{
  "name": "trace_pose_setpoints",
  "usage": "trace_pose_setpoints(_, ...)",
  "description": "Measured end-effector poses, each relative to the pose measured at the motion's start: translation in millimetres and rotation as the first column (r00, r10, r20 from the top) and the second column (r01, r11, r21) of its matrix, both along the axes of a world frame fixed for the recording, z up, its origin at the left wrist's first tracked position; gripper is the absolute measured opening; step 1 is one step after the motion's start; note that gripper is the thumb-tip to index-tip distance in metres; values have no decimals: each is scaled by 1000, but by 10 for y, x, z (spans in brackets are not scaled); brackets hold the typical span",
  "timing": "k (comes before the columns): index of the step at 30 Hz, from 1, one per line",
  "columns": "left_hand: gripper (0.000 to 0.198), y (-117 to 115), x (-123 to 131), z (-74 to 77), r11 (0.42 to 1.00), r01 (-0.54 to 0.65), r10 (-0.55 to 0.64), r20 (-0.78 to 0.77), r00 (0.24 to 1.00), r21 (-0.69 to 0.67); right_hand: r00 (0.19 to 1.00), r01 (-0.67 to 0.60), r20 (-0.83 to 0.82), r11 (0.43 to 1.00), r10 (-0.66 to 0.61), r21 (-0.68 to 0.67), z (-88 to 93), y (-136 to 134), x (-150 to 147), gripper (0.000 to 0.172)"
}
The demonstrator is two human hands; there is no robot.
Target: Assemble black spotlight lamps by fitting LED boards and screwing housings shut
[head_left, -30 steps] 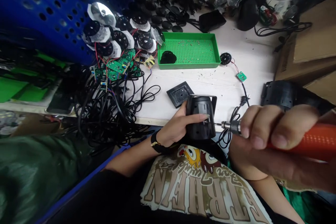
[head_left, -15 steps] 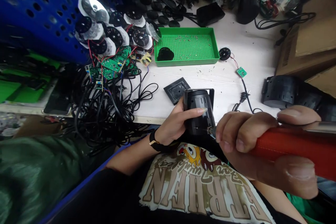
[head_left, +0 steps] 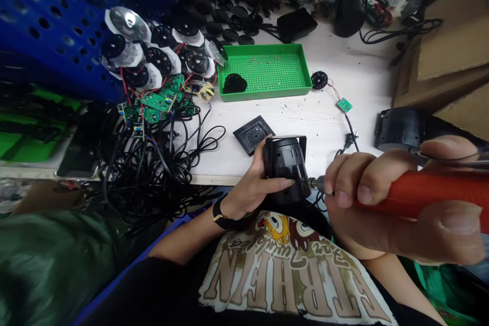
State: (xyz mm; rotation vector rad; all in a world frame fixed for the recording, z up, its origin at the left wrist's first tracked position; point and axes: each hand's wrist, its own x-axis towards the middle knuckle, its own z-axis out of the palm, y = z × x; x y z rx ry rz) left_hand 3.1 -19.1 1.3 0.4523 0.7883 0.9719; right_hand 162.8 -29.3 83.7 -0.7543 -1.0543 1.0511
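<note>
My left hand (head_left: 248, 188) is wrapped round a black cylindrical housing (head_left: 287, 163) with slots and a bracket, held at the table's front edge. In my right hand (head_left: 397, 198) is a red power screwdriver (head_left: 443, 193), gripped with the fingers curled over its body. Its metal bit meets the right side of the housing near the lower end; the exact contact spot is too small to make out. Just beyond my left hand lies a black square plate (head_left: 254, 134) on the white table (head_left: 324, 122).
A green tray (head_left: 263, 96) holds small screws and a black piece. Lamp discs (head_left: 158, 61), circuit boards (head_left: 153, 107) and tangled black cables (head_left: 153, 163) are heaped at left. On the right are a wired disc (head_left: 319, 80), another black housing (head_left: 401, 127) and cardboard boxes (head_left: 454, 35).
The view has shifted slightly. The housing has turned a little in my left hand, and the screwdriver has moved slightly up and right, its bit still at the housing's side.
</note>
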Motion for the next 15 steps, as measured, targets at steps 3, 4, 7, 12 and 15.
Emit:
trace_pose_setpoints(3, 91, -16, -2, -27, 1000, 9, -9, 14, 1000, 14, 999, 32, -5, 998, -32, -61, 31, -13, 20, 25)
trace_pose_setpoints(4, 89, -19, 0, -38, 1000, 10, -10, 19, 1000, 19, 999, 37, -15, 998, -38, -45, 40, -19, 30, 25)
trace_pose_setpoints(7, 83, -21, 6, -63, 1000, -18, 18, 34, 999, 15, 999, 41, -19, 999, -41, -18, 68, -40, 76, 23)
trace_pose_setpoints(12, 73, 8, 36, -51, 997, -71, 72, 39, 997, -38, 998, -35, 52, 997, 39, -74, 115, -79, 78, 20)
trace_pose_setpoints(15, 73, 32, 66, -35, 995, -89, 91, 35, 995, -45, 1000, -6, -24, 1000, 5, -21, 102, -78, -32, 19)
